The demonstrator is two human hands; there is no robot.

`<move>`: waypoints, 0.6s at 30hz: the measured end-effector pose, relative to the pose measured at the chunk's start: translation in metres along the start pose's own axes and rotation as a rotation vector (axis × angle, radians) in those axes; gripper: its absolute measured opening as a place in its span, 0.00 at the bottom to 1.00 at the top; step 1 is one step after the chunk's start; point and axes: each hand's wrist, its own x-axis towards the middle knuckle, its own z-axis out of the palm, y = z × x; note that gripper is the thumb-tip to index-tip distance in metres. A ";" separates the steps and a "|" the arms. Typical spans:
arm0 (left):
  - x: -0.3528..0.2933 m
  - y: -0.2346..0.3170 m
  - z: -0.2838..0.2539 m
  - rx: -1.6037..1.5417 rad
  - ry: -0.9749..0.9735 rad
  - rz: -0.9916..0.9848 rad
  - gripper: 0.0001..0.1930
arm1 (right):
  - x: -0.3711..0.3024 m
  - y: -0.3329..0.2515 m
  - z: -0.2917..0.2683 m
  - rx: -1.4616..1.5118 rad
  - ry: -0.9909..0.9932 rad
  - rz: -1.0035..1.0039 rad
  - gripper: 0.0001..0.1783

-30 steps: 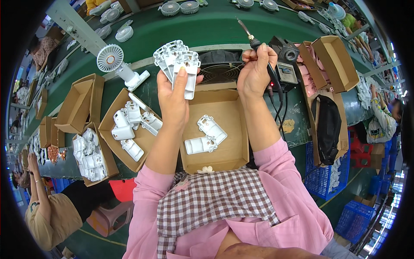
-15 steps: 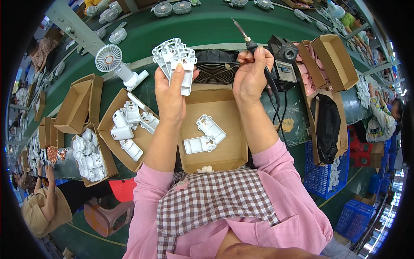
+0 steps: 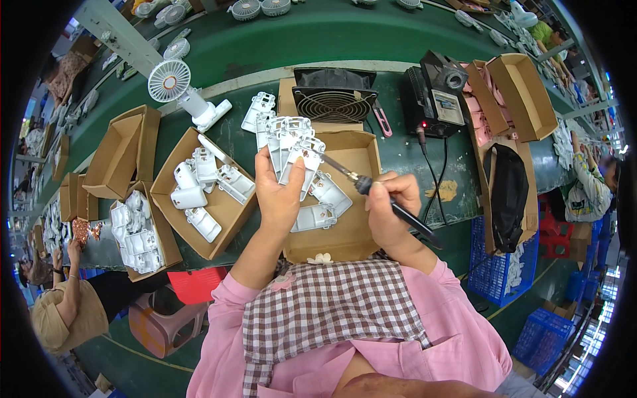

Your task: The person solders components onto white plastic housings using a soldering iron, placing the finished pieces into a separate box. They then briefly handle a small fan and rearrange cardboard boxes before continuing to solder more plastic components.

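My left hand (image 3: 280,199) is closed on a fanned bunch of white plastic housings (image 3: 292,138), with the thumb pressing the front one. A soldering iron (image 3: 413,220) is gripped pen-like in my right hand (image 3: 391,202). Its metal tip points left and reaches the front housing; whether it touches cannot be made out. Below my hands is an open cardboard box (image 3: 332,249), in which two more white housings (image 3: 333,197) lie, partly hidden by the held ones.
Left stands a cardboard box (image 3: 211,245) of white casings, near an upright white handheld fan (image 3: 170,81). Ahead are a black vent fan (image 3: 334,105), a pink-handled cutter (image 3: 382,121) and the black soldering station (image 3: 434,99), its cable trailing down. Pink parts (image 3: 479,109) fill a box at right.
Both hands have come down and nearer to me. The soldering iron has swung from pointing up and away to pointing left, its tip now at the housings.
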 end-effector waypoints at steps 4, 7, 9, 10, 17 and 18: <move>-0.004 0.003 0.002 0.039 0.015 -0.001 0.24 | 0.000 0.001 0.002 -0.083 -0.014 0.042 0.09; -0.004 0.003 0.003 0.061 0.032 0.032 0.24 | 0.001 0.007 0.001 -0.161 -0.010 -0.018 0.09; -0.002 0.003 0.004 0.142 0.036 0.106 0.24 | 0.002 0.010 0.002 -0.169 -0.012 -0.021 0.09; -0.002 0.003 0.004 0.142 0.037 0.105 0.24 | 0.002 0.010 0.003 -0.177 -0.013 -0.024 0.09; -0.002 0.003 0.004 0.141 0.044 0.080 0.24 | 0.003 0.009 0.003 -0.224 -0.031 -0.035 0.10; -0.002 0.003 0.003 0.142 0.044 0.080 0.24 | 0.002 0.010 0.003 -0.208 -0.021 -0.021 0.10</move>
